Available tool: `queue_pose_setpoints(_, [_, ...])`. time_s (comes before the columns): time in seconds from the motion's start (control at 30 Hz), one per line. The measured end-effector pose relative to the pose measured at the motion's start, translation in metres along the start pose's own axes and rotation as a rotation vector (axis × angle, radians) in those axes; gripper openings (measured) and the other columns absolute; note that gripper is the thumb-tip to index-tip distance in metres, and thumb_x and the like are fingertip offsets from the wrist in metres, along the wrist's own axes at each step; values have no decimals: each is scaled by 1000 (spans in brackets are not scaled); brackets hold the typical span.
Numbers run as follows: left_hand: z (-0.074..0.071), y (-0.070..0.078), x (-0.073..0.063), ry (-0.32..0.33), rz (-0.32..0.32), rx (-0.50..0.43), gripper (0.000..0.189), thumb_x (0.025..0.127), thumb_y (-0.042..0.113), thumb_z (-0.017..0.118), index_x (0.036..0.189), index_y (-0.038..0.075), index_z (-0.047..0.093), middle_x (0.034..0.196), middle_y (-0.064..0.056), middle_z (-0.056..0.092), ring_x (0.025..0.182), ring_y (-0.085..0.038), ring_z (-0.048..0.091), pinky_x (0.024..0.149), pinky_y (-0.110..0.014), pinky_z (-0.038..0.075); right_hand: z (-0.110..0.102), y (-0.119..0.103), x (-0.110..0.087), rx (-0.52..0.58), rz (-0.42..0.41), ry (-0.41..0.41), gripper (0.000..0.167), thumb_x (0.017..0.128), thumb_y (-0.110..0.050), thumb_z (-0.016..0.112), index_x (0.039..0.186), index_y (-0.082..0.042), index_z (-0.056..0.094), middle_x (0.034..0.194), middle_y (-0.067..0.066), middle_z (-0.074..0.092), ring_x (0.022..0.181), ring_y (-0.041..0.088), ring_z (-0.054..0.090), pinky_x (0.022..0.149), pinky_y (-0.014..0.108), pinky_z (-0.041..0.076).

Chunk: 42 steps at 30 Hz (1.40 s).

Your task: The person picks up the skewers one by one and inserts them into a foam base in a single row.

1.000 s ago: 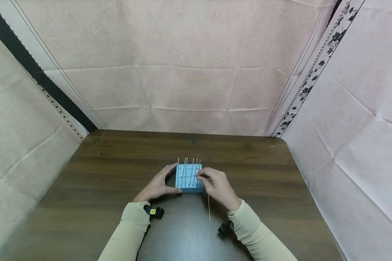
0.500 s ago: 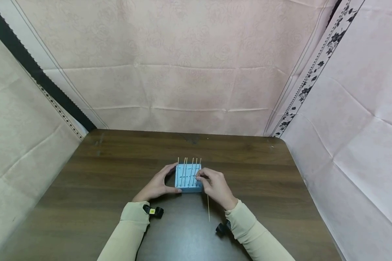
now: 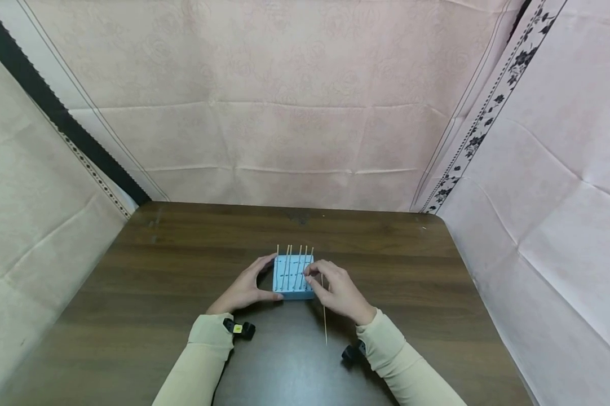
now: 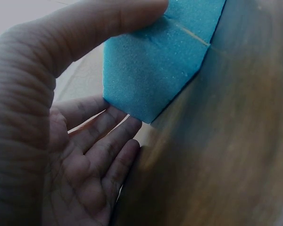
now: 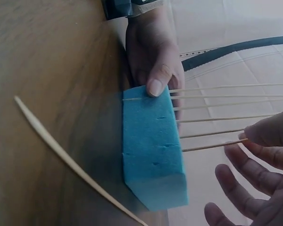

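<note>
A light blue foam block (image 3: pixel 299 295) stands on the table with several thin wooden skewers (image 5: pixel 226 118) upright in its top. My left hand (image 3: pixel 245 290) grips the block's left side, thumb (image 4: pixel 137 14) on the near face and fingers (image 4: pixel 104 141) behind. At the right end of the row, my right hand (image 3: pixel 339 288) pinches one skewer (image 5: pixel 207 147) between thumb and forefinger, above the block. Its other fingers (image 5: pixel 240 188) are spread loosely. The pinched skewer's foot meets the block's top edge.
One loose skewer (image 3: pixel 326 327) lies on the brown wooden table (image 3: pixel 173 270), just in front of the block and under the right hand. Pale cloth hangings (image 3: pixel 295 141) enclose the table at the back and both sides. Each wrist carries a small black camera (image 3: pixel 248 331).
My right hand and forearm have shifted slightly to the right, and the gap between thumb and forefinger looks a little wider. The left hand and the block have stayed in place.
</note>
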<state>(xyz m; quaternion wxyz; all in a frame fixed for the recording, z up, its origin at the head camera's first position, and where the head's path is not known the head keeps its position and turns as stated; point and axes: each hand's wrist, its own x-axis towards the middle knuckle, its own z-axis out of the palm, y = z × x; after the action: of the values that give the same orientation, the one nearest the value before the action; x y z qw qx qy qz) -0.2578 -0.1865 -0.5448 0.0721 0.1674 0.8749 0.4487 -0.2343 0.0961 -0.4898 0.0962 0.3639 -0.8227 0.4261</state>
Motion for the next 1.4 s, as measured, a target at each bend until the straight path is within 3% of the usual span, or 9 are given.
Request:
queue_pose_setpoints(0.13, [0, 0, 1, 5, 0, 13, 113, 66, 61, 88, 159, 28, 32, 157, 5, 36, 143, -24, 35, 111, -62, 30, -6, 0, 0, -15, -8, -13, 15, 100, -12, 63, 113, -6, 67, 108, 2, 68, 99, 10, 60, 81, 42, 54])
queue_pose_setpoints(0.33, [2, -2, 1, 2, -7, 33, 113, 66, 63, 87, 159, 30, 31, 157, 6, 35, 144, -23, 34, 110, -61, 32, -16, 7, -10, -33, 51, -13, 18, 100, -15, 64, 116, -9, 68, 111, -4, 66, 105, 10, 60, 86, 45, 54])
queue_pose_setpoints(0.53, [2, -2, 0, 0, -6, 41, 112, 67, 61, 87, 159, 31, 31, 158, 5, 34, 144, -25, 34, 109, -62, 33, -20, 27, -29, -47, 209, 45, 13, 100, -19, 65, 111, -13, 69, 102, -8, 67, 93, 9, 61, 77, 37, 55])
queue_pose_setpoints(0.73, [1, -1, -1, 4, -1, 29, 112, 66, 61, 88, 159, 31, 31, 158, 4, 34, 144, -27, 34, 108, -64, 33, -7, 41, -49, -37, 369, 71, 8, 95, -19, 72, 102, -16, 70, 90, -8, 65, 79, 10, 61, 71, 29, 53])
queue_pose_setpoints(0.97, [-2, -2, -1, 11, 8, 41, 112, 67, 63, 87, 159, 31, 31, 159, 2, 34, 144, -29, 34, 106, -65, 34, 21, 36, -58, -155, 378, 116, 26, 87, -30, 82, 101, -12, 69, 92, -6, 59, 84, 12, 50, 73, 31, 45])
queue_pose_setpoints(1.1, [-2, -3, 0, 15, 8, 45, 113, 66, 64, 87, 158, 31, 31, 158, 2, 34, 144, -28, 34, 107, -65, 33, 28, 29, -59, -223, 380, 146, 27, 85, -27, 83, 100, -9, 68, 91, -1, 57, 85, 15, 46, 73, 33, 42])
queue_pose_setpoints(1.23, [0, -3, 1, 10, 10, 37, 113, 66, 63, 87, 158, 30, 31, 158, 3, 34, 144, -28, 34, 108, -65, 32, 23, 32, -60, -276, 397, 176, 18, 88, -16, 80, 97, -7, 69, 92, 2, 59, 85, 17, 50, 74, 34, 44])
queue_pose_setpoints(1.4, [0, -2, 1, 9, 10, 33, 113, 66, 62, 87, 159, 29, 31, 158, 2, 35, 144, -28, 33, 109, -65, 31, -3, 55, -65, -395, 408, 248, 6, 88, -4, 75, 90, -4, 69, 87, 8, 62, 82, 27, 56, 74, 40, 46])
